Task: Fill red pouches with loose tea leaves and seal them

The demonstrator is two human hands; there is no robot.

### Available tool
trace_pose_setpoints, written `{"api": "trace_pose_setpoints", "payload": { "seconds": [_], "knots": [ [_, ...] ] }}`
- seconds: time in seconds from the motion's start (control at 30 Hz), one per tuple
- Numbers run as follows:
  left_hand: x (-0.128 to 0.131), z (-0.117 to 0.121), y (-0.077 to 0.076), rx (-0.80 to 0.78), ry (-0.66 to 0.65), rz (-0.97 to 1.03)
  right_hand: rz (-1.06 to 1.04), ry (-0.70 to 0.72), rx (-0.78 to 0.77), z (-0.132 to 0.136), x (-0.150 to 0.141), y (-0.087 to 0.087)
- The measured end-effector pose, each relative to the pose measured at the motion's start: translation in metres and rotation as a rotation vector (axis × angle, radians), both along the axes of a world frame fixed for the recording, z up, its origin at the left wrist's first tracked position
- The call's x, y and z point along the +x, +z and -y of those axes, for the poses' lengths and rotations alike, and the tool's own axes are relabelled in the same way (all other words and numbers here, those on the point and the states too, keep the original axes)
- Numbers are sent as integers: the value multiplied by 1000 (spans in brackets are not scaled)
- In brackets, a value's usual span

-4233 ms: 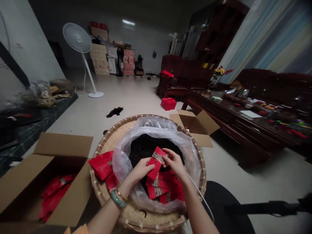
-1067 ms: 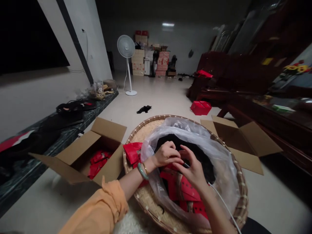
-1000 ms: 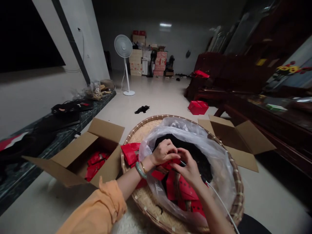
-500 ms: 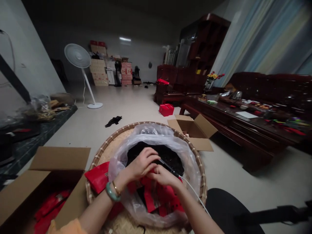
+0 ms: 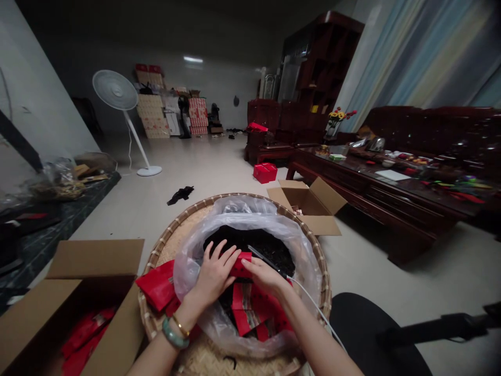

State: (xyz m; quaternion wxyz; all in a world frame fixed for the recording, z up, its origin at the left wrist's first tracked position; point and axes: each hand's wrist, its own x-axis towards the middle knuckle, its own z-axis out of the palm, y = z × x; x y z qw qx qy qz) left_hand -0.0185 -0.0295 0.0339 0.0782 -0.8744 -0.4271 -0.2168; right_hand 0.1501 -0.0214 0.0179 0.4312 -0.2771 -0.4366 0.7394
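A small red packet (image 5: 241, 265) is pinched by my right hand (image 5: 266, 275), its thumb lying over the top edge. A slim dark corded tool (image 5: 270, 262) extends along that hand's far side; whether the fingers also grip it is hidden. My left hand (image 5: 217, 267), fingers spread, rests against the packet's left side. Below both hands, several red packets (image 5: 250, 308) lie in a clear plastic bag (image 5: 188, 261) holding dark loose material (image 5: 274, 248). The bag sits in a round woven bamboo tray (image 5: 168, 235). A larger red pouch (image 5: 158, 284) lies at the tray's left.
An open cardboard box (image 5: 97, 256) with red packets stands at the left, another open box (image 5: 329, 198) beyond the tray. A white cord (image 5: 313, 308) trails right, near a black round base (image 5: 371, 334). A white fan (image 5: 148, 171) and dark wood table (image 5: 352, 183) stand farther off.
My left hand has opened and spread its fingers, shifting slightly left and down from the right hand. More of the red packet and the tool now shows.
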Motion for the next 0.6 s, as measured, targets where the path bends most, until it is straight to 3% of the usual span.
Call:
{"api": "trace_pose_setpoints", "payload": {
  "seconds": [0.17,0.37,0.5,0.6],
  "knots": [
    [9,11,-13,0,125,11,3,53,-43,-1,0,-3],
    [-5,6,-35,-9,8,107,-37,112,-120,-2,2,-9],
    [-13,5,-39,-41,-36,143,-5,142,-101,0,-1,-10],
    [-9,11,-35,-27,64,142,54,108,-76,1,-6,-9]
  ]
}}
